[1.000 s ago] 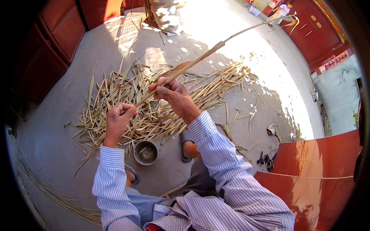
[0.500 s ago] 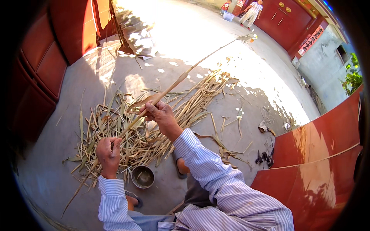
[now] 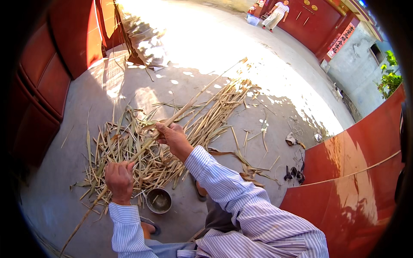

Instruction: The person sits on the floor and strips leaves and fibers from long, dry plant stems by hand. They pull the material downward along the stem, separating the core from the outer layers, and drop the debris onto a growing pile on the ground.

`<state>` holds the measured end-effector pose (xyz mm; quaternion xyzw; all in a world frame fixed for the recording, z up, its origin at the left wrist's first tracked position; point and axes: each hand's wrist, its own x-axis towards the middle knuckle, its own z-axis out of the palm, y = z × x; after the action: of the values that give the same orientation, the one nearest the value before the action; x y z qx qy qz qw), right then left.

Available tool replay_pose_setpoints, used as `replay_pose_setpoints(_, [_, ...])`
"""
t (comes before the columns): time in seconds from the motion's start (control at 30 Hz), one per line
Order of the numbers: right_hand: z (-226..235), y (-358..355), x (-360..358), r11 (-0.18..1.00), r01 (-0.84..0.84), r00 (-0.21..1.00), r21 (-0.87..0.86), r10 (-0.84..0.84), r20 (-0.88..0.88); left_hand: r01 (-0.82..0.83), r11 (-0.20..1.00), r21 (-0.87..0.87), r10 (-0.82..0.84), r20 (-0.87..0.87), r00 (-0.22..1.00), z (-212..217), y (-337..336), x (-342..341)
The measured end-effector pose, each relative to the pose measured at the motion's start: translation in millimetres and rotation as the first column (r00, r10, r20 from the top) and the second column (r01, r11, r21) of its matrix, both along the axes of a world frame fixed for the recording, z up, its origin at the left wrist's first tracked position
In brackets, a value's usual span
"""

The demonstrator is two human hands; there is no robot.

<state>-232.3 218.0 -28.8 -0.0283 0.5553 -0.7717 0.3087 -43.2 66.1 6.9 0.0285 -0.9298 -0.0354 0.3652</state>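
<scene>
Long reed stalk [image 3: 180, 114]: section inside left hand [image 3: 119, 180] hidden. Distant person [image 3: 278, 13] at 1 o'clock: too small for detail.

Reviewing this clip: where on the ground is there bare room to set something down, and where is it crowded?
Bare concrete lies left of the husk pile, toward the red door panels, and on the sunlit pavement beyond the stalk bundle. Crowded: under the left hand and right hand gripping the long stalk, and around the metal bowl.
</scene>
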Motion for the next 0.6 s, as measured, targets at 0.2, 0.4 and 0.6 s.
replay_pose_setpoints(0.2, [7.3,3.0,-6.3,0.998,-0.016,0.997,-0.063,0.020,0.071,-0.026,0.984,0.176,0.026,0.007,1.000,-1.6,-11.2,6.6])
replay_pose_setpoints(0.4, [26.1,24.1,-26.2,0.979,0.066,0.997,-0.195,-0.070,-0.016,-0.176,0.745,0.643,0.003,0.260,0.966,5.8,-52.3,28.9])
replay_pose_setpoints(0.6, [12.9,40.4,-33.6,0.968,0.250,0.968,0.006,-0.250,0.007,-0.098,0.636,0.766,-0.074,0.186,0.980,-0.8,-52.1,16.2])
